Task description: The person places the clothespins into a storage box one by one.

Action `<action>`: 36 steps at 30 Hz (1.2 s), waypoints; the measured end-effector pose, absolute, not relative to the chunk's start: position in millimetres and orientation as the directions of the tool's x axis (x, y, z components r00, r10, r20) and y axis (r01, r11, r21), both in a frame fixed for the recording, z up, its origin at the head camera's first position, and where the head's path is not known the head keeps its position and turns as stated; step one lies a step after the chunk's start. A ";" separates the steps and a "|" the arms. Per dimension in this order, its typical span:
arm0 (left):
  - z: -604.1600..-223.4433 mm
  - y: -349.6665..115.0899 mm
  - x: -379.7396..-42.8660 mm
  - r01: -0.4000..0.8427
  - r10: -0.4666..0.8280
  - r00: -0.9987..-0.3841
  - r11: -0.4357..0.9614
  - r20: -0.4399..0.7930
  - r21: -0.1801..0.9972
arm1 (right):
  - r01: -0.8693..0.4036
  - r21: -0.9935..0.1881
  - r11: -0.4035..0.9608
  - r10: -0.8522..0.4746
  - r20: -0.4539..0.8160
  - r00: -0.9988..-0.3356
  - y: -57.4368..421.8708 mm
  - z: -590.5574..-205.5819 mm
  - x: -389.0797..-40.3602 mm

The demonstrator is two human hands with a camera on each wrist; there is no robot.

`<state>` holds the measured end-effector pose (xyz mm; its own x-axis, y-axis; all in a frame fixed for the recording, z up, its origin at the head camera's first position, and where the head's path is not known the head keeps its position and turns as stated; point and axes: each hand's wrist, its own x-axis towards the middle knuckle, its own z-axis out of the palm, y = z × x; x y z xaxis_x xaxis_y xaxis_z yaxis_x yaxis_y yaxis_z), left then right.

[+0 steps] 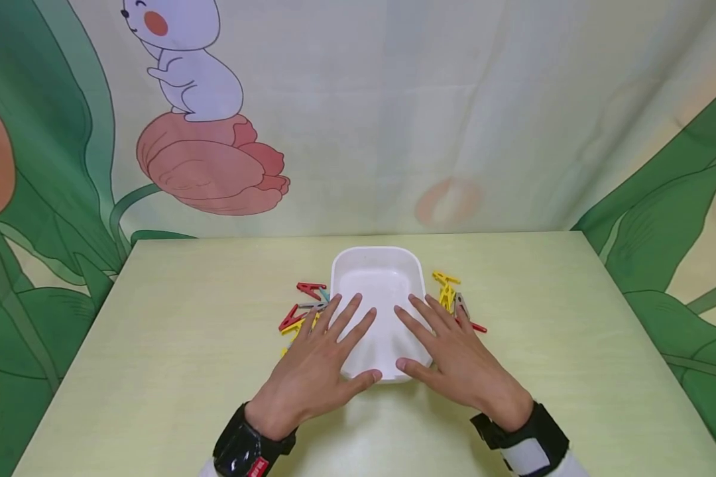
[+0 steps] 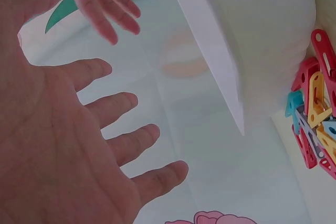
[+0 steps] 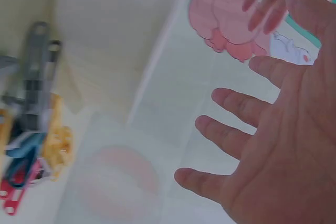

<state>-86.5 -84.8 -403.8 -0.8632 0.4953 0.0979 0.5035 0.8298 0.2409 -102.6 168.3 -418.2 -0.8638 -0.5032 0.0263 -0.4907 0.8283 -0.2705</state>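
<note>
A white plastic tray (image 1: 382, 318) with rounded corners sits on the table, and both hands hover over its near part. My left hand (image 1: 316, 364) is spread above the tray's left edge, palm down, holding nothing. Over the right edge my right hand (image 1: 453, 358) is spread the same way, also holding nothing. Left of the tray lies a pile of clothespins (image 1: 292, 318) in red, yellow, blue and grey, partly hidden by the left hand. More clothespins (image 1: 446, 295), yellow, grey and red, lie to its right. The left wrist view shows the left pile (image 2: 315, 114) beside the tray wall (image 2: 273, 35).
The pale wooden table (image 1: 185, 344) reaches back to a printed curtain (image 1: 358, 132) with flowers, leaves and a white cartoon animal. Black straps with devices (image 1: 253, 440) are worn on both wrists.
</note>
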 end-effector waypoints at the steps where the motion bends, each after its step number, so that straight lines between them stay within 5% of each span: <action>1: -402.9 -85.9 -86.4 0.502 0.495 -0.864 0.831 0.095 0.241 | -0.499 -0.268 0.824 -0.507 0.042 -0.861 167.0 -416.9 -102.7; 10: -401.9 -94.1 -90.0 0.467 0.462 -0.883 0.857 0.075 0.216 | -0.508 -0.298 0.809 -0.501 0.103 -0.859 153.0 -409.4 -113.1; 22: -402.6 -107.2 -98.8 0.422 0.411 -0.907 0.883 0.096 0.206 | -0.343 -0.282 0.896 -0.289 0.219 -0.932 149.8 -435.9 -132.5; 36: -411.3 -145.5 -118.7 0.138 0.202 -0.968 0.925 -0.151 0.353 | -0.157 -0.291 0.944 -0.126 0.123 -0.984 146.9 -444.7 -138.3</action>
<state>-118.7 -145.5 -411.3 -0.9676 0.2021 -0.1510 0.1383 0.9255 0.3527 -138.3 146.9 -444.7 -0.9844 -0.1260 0.1231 -0.1573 0.9436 -0.2913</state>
